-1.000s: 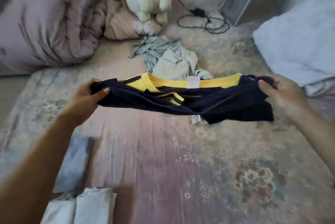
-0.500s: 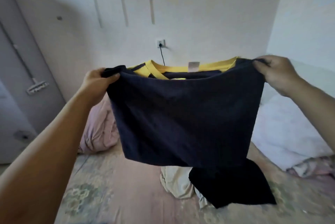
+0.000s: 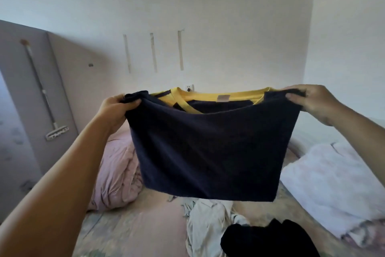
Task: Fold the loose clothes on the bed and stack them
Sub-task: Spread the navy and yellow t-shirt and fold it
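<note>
White walls and a bed (image 3: 145, 229) behind a dark shirt held up in the air between two hands.

Left hand (image 3: 116, 109) and right hand (image 3: 310, 101) each pinched a top corner of the navy shirt (image 3: 208, 152), fingers curled over the cloth, so its long axis ran level from hand to hand and the body hung straight down, clear of the bed. Both hands stood equally near. It looked doubled over, yellow collar (image 3: 220, 97) and label showing behind the top edge. Below lay a pale crumpled garment (image 3: 206, 227) and a black one (image 3: 268, 240), unfolded, so much of the pile seemed left.
</note>
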Tool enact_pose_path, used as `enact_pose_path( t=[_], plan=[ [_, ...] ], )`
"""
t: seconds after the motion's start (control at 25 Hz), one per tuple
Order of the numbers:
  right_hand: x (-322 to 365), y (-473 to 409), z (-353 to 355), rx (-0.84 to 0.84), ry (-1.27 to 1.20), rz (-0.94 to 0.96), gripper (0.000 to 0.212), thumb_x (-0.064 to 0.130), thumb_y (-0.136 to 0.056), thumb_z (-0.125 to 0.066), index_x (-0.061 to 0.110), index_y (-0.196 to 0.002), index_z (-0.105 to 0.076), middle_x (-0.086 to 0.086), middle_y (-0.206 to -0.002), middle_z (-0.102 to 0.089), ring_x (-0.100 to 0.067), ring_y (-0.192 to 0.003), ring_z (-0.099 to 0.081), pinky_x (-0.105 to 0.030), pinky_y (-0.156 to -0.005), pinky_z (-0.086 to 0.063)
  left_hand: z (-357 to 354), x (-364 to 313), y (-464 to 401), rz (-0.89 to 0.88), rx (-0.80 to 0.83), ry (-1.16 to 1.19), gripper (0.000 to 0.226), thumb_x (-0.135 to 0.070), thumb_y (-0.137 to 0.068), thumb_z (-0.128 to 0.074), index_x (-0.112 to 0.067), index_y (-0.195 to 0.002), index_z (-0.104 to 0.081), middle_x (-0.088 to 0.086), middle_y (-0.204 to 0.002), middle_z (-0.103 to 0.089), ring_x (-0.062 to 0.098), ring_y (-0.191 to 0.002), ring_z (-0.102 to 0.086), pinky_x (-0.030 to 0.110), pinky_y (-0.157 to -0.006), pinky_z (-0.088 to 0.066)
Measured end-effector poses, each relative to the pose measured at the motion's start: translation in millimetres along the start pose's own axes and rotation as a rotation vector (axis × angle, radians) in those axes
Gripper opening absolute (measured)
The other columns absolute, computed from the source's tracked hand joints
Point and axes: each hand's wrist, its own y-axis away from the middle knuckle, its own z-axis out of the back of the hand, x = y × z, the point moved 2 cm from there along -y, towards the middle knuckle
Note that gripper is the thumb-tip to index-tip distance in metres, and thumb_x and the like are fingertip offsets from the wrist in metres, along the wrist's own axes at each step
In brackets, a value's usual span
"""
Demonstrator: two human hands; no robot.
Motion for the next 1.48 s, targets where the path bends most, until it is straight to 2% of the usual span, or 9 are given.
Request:
enact_pose_path(
  t=[0.2, 0.4, 0.56, 0.68, 0.88, 1.16, 1.24, 1.36, 1.48],
  plan=[
    [-3.1, -16.0, 11.5, -0.064, 0.015, -0.042, 0.016, 0.013, -0.094, -0.056, 0.011, -0.107, -0.066, -0.009, -0.099, -0.065, -0.020, -0.087, -0.061, -0.029, -0.079, -0.052, 2.1, 1.7, -6.8, -0.014, -0.029, -0.029, 0.018, 0.008, -0.086, -0.059, -0.008, -0.093, -0.063, 0.004, -0.085, -0.069, 0.015, -0.080, -0.065, 0.022, -0.078, -0.053],
    [-47.4, 3.8, -12.1, 0.087, 0.125, -0.158, 0.014, 0.012, -0.095, -0.054, 0.007, -0.102, -0.065, -0.010, -0.093, -0.063, -0.020, -0.083, -0.059, -0.024, -0.070, -0.048, 1.9, 46.3, -0.2, 0.023, 0.015, -0.430, 0.032, 0.006, -0.085, -0.063, -0.004, -0.114, -0.062, 0.009, -0.100, -0.063, 0.018, -0.092, -0.057, 0.032, -0.091, -0.048],
    [-101.0, 46.2, -30.0, 0.223, 0.114, -0.322, 0.011, 0.014, -0.094, -0.056, 0.010, -0.093, -0.067, -0.012, -0.093, -0.065, -0.025, -0.086, -0.061, -0.033, -0.080, -0.053, 6.2, 108.4, 35.4, 0.116, 0.209, -0.628, 0.026, 0.006, -0.085, -0.063, -0.004, -0.109, -0.066, -0.011, -0.072, -0.068, 0.000, -0.068, -0.059, 0.013, -0.074, -0.048],
    [-161.2, 105.4, -55.4, 0.380, 0.148, -0.471, 0.017, 0.011, -0.094, -0.056, 0.005, -0.107, -0.065, -0.011, -0.098, -0.065, -0.022, -0.088, -0.061, -0.026, -0.075, -0.055, 12.3, 191.1, 89.3, 0.277, 0.380, -0.802, 0.017, -0.001, -0.084, -0.067, -0.007, -0.100, -0.069, -0.002, -0.075, -0.062, 0.008, -0.070, -0.053, 0.019, -0.071, -0.045],
    [-256.0, 223.1, -87.9, 0.515, 0.247, -0.732, 0.021, 0.008, -0.093, -0.056, 0.000, -0.111, -0.063, -0.009, -0.098, -0.061, -0.015, -0.084, -0.056, -0.004, -0.055, -0.045, 23.9, 310.5, 209.1, 0.657, 0.524, -0.631, 0.034, 0.020, -0.079, -0.058, -0.014, -0.081, -0.057, 0.005, -0.074, -0.053, 0.012, -0.065, -0.047, 0.015, -0.055, -0.041],
    [-338.1, 311.3, -112.0, 0.747, 0.280, -1.011, 0.018, 0.012, -0.094, -0.055, 0.003, -0.105, -0.066, -0.011, -0.095, -0.065, -0.017, -0.080, -0.059, -0.025, -0.065, -0.049, 43.9, 410.1, 301.5, 1.168, 0.653, -0.438, 0.024, 0.009, -0.088, -0.056, -0.013, -0.097, -0.057, 0.004, -0.083, -0.055, 0.014, -0.072, -0.051, 0.021, -0.056, -0.048],
    [-373.2, 324.9, -127.1, 0.798, 0.334, -1.028, 0.018, 0.014, -0.095, -0.055, 0.004, -0.095, -0.069, -0.014, -0.093, -0.067, -0.021, -0.081, -0.059, -0.032, -0.070, -0.045, 49.8, 449.9, 312.8, 1.226, 0.647, -0.453, 0.022, 0.004, -0.090, -0.055, -0.014, -0.103, -0.060, 0.003, -0.087, -0.057, 0.011, -0.075, -0.051, 0.021, -0.056, -0.047],
    [-447.0, 356.0, -165.6, 0.841, 0.424, -1.080, 0.025, 0.017, -0.095, -0.055, 0.001, -0.080, -0.067, -0.007, -0.073, -0.061, -0.018, -0.066, -0.053, -0.026, -0.058, -0.039, 53.3, 529.3, 333.1, 1.248, 0.594, -0.539, 0.021, 0.004, -0.091, -0.054, -0.012, -0.103, -0.063, 0.004, -0.084, -0.056, 0.012, -0.073, -0.050, 0.021, -0.055, -0.044],
    [-522.5, 392.6, -208.1, 0.732, 0.487, -1.117, 0.029, 0.015, -0.095, -0.055, -0.009, -0.080, -0.058, -0.010, -0.072, -0.052, -0.022, -0.071, -0.048, -0.031, -0.060, -0.032, 48.8, 609.8, 344.2, 1.153, 0.503, -0.647, 0.021, 0.009, -0.087, -0.055, -0.006, -0.097, -0.064, 0.007, -0.080, -0.056, 0.018, -0.073, -0.050, 0.026, -0.062, -0.043]
  ],
)
